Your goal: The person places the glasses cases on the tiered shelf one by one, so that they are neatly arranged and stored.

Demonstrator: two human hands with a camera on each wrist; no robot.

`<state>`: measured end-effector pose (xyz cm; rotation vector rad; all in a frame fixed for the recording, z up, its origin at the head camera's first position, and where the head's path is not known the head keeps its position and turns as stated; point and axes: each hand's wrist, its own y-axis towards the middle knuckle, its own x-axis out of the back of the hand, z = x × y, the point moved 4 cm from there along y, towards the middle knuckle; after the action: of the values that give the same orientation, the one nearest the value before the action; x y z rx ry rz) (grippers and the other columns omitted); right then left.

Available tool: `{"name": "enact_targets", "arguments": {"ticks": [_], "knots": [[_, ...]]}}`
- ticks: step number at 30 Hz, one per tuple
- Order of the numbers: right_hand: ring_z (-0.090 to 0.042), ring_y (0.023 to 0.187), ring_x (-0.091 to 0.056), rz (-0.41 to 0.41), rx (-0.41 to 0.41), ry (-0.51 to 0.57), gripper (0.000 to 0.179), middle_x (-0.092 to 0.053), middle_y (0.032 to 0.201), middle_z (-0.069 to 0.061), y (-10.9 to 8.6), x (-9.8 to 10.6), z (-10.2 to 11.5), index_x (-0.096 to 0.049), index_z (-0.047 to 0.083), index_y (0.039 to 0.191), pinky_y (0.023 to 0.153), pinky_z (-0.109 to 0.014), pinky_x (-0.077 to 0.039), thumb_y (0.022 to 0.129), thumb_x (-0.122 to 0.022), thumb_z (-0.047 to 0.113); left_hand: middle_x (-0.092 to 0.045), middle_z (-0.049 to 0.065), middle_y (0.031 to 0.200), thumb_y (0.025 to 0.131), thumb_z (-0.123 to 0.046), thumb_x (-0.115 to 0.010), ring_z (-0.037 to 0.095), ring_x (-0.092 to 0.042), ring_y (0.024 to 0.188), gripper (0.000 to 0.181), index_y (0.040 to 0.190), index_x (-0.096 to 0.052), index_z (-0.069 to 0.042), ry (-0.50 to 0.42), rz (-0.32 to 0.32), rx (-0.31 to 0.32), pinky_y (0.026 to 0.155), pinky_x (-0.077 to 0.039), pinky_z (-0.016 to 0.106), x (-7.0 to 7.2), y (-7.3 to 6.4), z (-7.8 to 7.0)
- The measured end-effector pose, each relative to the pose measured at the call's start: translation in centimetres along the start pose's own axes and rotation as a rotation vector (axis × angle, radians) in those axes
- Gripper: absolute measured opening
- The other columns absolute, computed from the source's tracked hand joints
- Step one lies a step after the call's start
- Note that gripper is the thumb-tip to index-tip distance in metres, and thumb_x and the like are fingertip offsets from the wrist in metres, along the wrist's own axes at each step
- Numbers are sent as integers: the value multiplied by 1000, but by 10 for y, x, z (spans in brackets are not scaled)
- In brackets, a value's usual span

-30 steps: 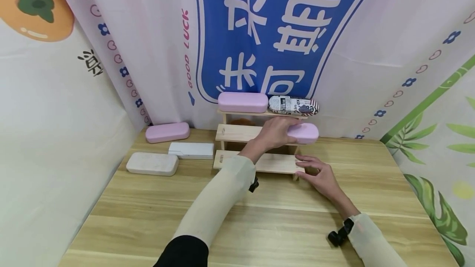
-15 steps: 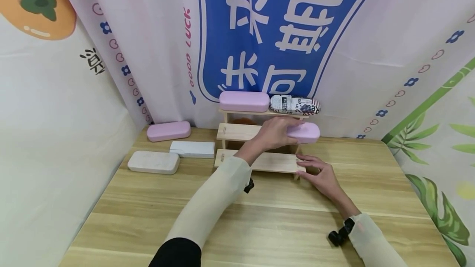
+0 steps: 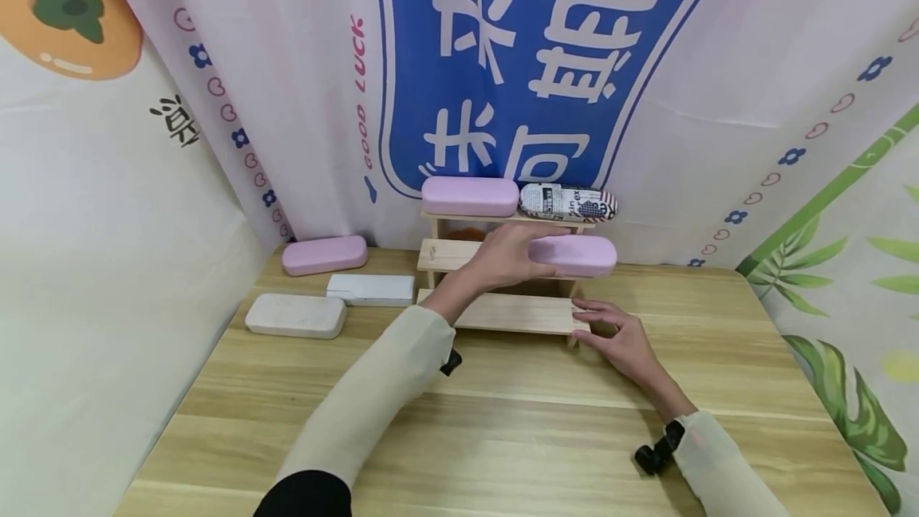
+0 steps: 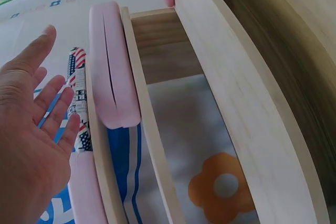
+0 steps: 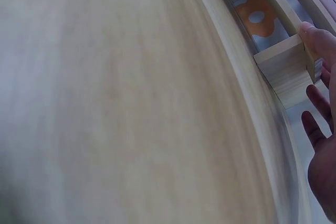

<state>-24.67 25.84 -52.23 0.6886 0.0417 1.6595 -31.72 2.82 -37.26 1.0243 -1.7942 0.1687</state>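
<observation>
A three-tier wooden stand [image 3: 517, 314] is at the back of the table. On its middle shelf lies a pink glasses case [image 3: 585, 256], at the right end. My left hand [image 3: 500, 256] is at this case's left end, and in the left wrist view its fingers [image 4: 50, 109] are spread and hold nothing. My right hand [image 3: 623, 348] grips the bottom shelf's right end, its thumb [image 5: 316, 39] on the shelf edge in the right wrist view. On the top shelf sit another pink glasses case [image 3: 470, 196] and a newspaper-print glasses case [image 3: 567, 203].
Left of the stand lie a pink case [image 3: 325, 254], a white box [image 3: 369, 289] and a whitish case [image 3: 295, 315]. A printed curtain [image 3: 668, 150] hangs right behind the stand. The wooden table [image 3: 517, 437] stretches out in front.
My left hand has let go of the pink glasses case on the middle shelf and slid left, uncovering more of it. My right hand keeps its place on the bottom shelf.
</observation>
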Motion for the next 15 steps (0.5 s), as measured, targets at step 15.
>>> {"name": "enact_targets", "arguments": {"ticks": [15], "knots": [[-44,133,-57,16,-8,14,30,-67,138,-25,0,2,21,-78,-5,116,113,-12,-36,87,-84,-3,-67,1,146,84,-40,-92,22,-61,136,70,145,-67,-18,-23,19,-32,112,-49,40,19,-28,3]]}}
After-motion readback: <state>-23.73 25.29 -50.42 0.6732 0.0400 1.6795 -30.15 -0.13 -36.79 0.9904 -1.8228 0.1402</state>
